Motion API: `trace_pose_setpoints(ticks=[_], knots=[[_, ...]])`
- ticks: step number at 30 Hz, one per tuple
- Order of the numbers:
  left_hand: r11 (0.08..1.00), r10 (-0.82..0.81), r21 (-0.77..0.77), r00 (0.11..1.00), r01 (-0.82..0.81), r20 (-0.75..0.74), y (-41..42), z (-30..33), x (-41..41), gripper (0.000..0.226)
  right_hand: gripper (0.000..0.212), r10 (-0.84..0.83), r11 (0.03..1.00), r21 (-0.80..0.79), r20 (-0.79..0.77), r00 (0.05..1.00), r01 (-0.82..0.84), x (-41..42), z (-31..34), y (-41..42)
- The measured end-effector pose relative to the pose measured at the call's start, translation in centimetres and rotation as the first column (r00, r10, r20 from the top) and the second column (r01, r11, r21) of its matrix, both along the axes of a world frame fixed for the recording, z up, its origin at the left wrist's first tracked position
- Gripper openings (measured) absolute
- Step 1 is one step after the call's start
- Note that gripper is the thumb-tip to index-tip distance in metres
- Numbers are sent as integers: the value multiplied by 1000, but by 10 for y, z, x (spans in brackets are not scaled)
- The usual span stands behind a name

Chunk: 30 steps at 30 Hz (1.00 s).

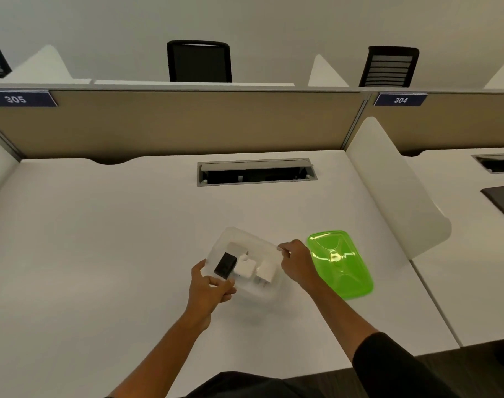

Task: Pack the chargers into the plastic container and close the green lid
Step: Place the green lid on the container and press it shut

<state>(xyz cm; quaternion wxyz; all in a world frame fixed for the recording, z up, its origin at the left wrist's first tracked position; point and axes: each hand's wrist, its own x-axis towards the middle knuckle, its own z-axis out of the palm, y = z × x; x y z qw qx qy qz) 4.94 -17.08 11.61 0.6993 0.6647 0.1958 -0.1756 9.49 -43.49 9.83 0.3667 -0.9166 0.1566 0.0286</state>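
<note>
A clear plastic container (233, 235) sits on the white desk, lidless. Inside lie a black charger (225, 265), a white charger (245, 268) beside it, another white charger (265, 272) at the right, and a pale one (237, 248) behind. My left hand (209, 285) grips the container's near left rim. My right hand (295, 264) pinches the container's right rim with thumb and fingers. The green lid (340, 262) lies flat on the desk just right of my right hand, apart from the container.
A cable tray opening (256, 172) is set into the desk (101, 239) behind the container. A beige partition (173, 124) runs along the back and a white divider (394, 182) stands on the right. Black chairs stand beyond the partition.
</note>
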Motion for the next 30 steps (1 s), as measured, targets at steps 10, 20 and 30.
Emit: trace_pose_setpoints(ticks=[10, 20, 30], knots=[[957, 283, -31, 953, -288, -110, 24, -2, -14, 64, 30, 113, 992, 50, 37, 993, -115, 51, 4, 45], [948, 317, 17, 942, -317, -108, 34, -3, -22, 49, 28, 124, 989, 75, 63, 990, -129, 64, 5, 55], [923, 196, 333, 980, -196, 32, 58, -12, -19, 36, 22, 135, 989, 47, 116, 984, -142, 53, 4, 16]])
